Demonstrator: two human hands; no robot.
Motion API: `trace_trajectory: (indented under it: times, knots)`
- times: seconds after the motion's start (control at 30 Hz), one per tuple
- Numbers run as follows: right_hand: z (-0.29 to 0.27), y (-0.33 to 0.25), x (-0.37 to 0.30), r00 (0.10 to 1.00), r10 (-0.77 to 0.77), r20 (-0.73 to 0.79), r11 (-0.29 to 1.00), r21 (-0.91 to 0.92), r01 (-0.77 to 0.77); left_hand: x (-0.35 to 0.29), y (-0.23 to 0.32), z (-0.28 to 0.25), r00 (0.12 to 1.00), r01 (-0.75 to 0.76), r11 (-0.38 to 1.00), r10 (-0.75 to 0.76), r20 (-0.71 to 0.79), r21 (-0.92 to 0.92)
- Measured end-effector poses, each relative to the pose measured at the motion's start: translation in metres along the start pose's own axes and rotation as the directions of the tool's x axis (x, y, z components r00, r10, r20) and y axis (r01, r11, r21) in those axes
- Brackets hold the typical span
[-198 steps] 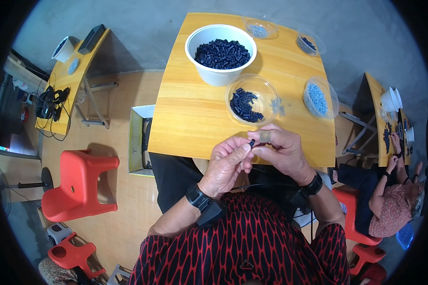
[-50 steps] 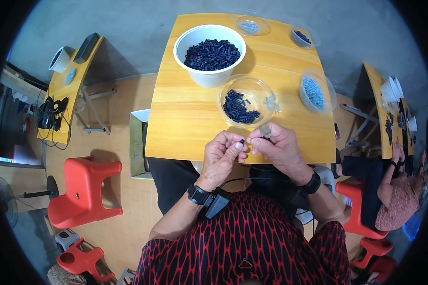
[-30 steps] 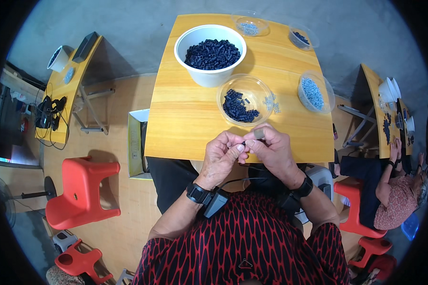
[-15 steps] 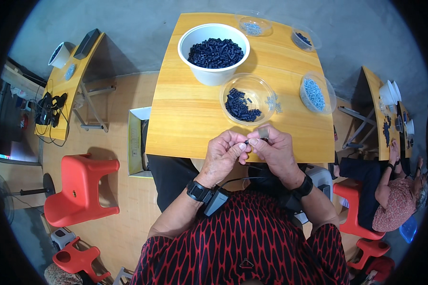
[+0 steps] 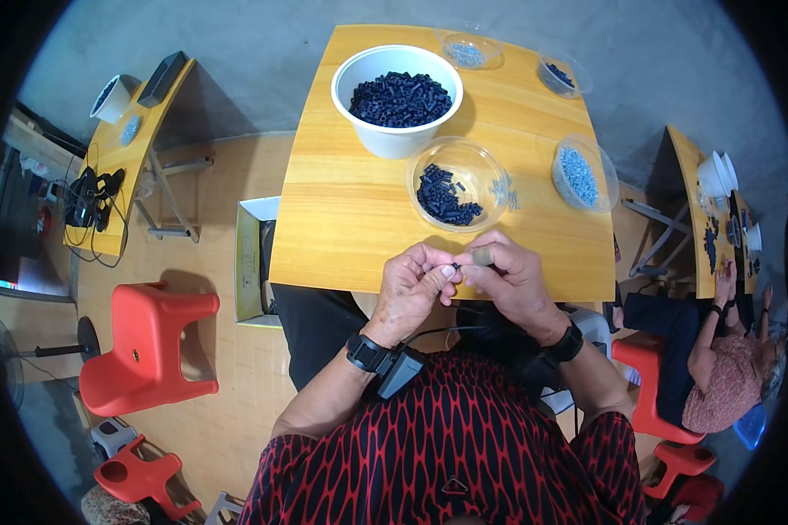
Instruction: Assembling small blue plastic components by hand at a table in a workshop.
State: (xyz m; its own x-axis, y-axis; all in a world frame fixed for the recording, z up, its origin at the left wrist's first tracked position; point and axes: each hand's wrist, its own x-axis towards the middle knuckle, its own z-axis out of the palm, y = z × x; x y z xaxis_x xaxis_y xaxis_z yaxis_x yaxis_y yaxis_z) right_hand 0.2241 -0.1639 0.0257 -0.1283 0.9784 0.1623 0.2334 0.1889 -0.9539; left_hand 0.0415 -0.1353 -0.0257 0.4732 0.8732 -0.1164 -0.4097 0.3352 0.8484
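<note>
Above the table's near edge, my left hand (image 5: 411,284) and my right hand (image 5: 515,282) meet fingertip to fingertip. A small dark plastic piece (image 5: 456,266) shows in the left hand's pinch. The right thumb and fingers close against its other end; whatever else they hold is hidden. A tan wrap (image 5: 481,257) covers one right finger. Just beyond my hands stands a clear round tub (image 5: 481,166) with short black plastic tubes (image 5: 444,197) inside. Small silver screws (image 5: 506,190) show at its right side.
A white bucket (image 5: 397,143) full of black tubes stands farther back on the wooden table (image 5: 341,219). Clear tubs of silver screws (image 5: 578,175) sit at right and at the back, beside a smaller tub of black pieces (image 5: 559,77). Another person (image 5: 731,376) works at the right-hand table.
My right fingers have shifted slightly and curled differently around the join, with the wrapped finger turned more into view. My left hand keeps its pinch in nearly the same place.
</note>
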Motion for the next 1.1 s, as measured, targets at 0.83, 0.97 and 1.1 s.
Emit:
trace_trajectory:
  times: [0.83,0.97,1.1]
  knots:
    - [-0.033,-0.040,0.078,0.975,-0.206,0.086,0.719,-0.663,0.210,0.003,0.003,0.004,0.998,0.012,1.000,-0.012,-0.055,0.003]
    - [-0.034,-0.017,0.116,0.955,-0.159,0.250,0.610,-0.736,0.295,0.006,0.001,0.002,0.998,-0.020,1.000,0.021,-0.053,0.013]
    - [-0.029,0.008,0.129,0.942,-0.056,0.332,0.596,-0.746,0.299,0.006,0.005,0.005,0.998,-0.019,1.000,0.018,-0.058,-0.019]
